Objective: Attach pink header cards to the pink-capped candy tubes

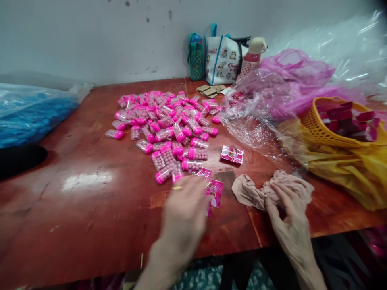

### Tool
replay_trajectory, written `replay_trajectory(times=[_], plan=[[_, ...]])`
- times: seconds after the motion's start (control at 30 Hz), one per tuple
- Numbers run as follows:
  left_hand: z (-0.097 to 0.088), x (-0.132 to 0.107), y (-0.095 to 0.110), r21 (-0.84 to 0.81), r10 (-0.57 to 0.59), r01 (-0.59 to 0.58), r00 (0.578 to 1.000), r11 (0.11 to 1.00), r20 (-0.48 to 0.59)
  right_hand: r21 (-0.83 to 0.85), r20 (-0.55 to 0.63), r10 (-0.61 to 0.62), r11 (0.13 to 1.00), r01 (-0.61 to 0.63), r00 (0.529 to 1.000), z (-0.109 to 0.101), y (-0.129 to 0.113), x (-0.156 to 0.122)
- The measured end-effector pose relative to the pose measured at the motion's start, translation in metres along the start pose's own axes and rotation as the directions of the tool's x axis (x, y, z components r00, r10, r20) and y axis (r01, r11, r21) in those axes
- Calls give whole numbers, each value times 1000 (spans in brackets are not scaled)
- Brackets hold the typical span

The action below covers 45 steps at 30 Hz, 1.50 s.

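Note:
My left hand [183, 213] is blurred by motion over the near edge of the red-brown table [90, 193], next to a small pink printed box [215, 192]; its fingers cannot be made out. My right hand [287, 215] rests on a crumpled beige cloth [266, 189], fingers curled and pinching the fabric. A heap of several clear capsules with pink caps, filled with pink candy balls [169, 125], lies in the middle of the table. A second pink box [231, 154] lies flat just beyond the cloth.
A yellow basket [320, 129] holding red boxes sits on a yellow bag at right. Clear and pink plastic sheeting [290, 80] is piled behind it. A blue-filled plastic bag [30, 112] lies at left. Tote bags [222, 58] stand against the wall.

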<state>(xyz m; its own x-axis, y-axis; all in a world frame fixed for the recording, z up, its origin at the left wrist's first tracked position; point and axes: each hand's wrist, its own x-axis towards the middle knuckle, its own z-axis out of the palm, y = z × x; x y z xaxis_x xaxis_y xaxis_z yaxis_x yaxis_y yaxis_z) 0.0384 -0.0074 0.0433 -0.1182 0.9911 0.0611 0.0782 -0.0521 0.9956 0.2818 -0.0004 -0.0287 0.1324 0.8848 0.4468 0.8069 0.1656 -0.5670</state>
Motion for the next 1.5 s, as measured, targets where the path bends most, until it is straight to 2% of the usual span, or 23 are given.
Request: replay_trajectory(times=[0.03,0.07,0.1,0.13,0.2,0.3,0.4,0.47,0.53,0.57,0.63,0.7,0.73,0.8,0.87,0.93,1.03,1.13,1.2,1.27,1.37,1.5], plan=[[34,14,-3,235,157,-211,961,949,229,19,-1,2,1000,-2,1000,0,2,0],[66,23,-8,392,216,-390,882,833,418,43,-7,8,999,-7,1000,1,3,0],[94,29,-14,484,224,-536,797,692,561,75,-14,18,997,-17,1000,2,4,0],[116,32,-22,494,221,-573,769,654,600,108,-25,32,994,-29,999,3,5,1],[145,35,-38,521,207,-588,762,619,614,132,-65,55,990,-46,996,6,8,4],[156,42,-50,536,206,-585,769,608,605,69,-133,63,996,-54,989,11,12,12],[137,50,-46,541,235,-573,789,616,568,6,-170,67,998,-67,983,12,4,16],[108,51,-38,563,267,-535,829,630,491,-33,-204,70,996,-79,977,14,-16,13],[68,46,-30,600,294,-459,887,655,357,-97,-249,86,989,-113,965,19,-45,6],[46,42,-28,625,301,-401,916,670,265,-93,-202,63,992,-83,977,24,-61,3],[6,32,-27,659,300,-299,947,691,115,26,-34,7,1000,-6,999,38,-91,-2],[-21,21,-33,679,284,-234,958,696,38,109,155,-11,994,-7,988,54,-110,-4],[-28,16,-37,700,272,-215,962,681,30,142,191,1,989,-29,982,62,-115,-3],[-32,6,-49,774,267,-207,962,599,51,188,226,17,980,-61,974,73,-117,-2],[-26,-1,-60,826,277,-217,958,520,77,222,221,26,972,-77,975,78,-113,0],[-19,-5,-65,837,288,-219,954,502,77,255,213,41,962,-96,976,78,-108,0],[-14,-5,-63,789,283,-212,958,576,51,324,209,81,935,-147,975,75,-107,-1],[-14,2,-53,663,231,-175,973,728,4,403,232,114,892,-202,966,71,-110,-1],[-13,8,-47,459,103,-89,995,884,-6,461,261,119,856,-232,958,68,-111,1],[-11,13,-43,210,-46,37,998,977,41,518,297,108,816,-255,949,63,-111,4],[-6,15,-40,-1,-162,163,983,987,91,582,352,103,754,-304,930,55,-109,8],[-1,15,-40,-153,-237,239,971,959,33,599,423,155,692,-404,893,49,-110,8]])
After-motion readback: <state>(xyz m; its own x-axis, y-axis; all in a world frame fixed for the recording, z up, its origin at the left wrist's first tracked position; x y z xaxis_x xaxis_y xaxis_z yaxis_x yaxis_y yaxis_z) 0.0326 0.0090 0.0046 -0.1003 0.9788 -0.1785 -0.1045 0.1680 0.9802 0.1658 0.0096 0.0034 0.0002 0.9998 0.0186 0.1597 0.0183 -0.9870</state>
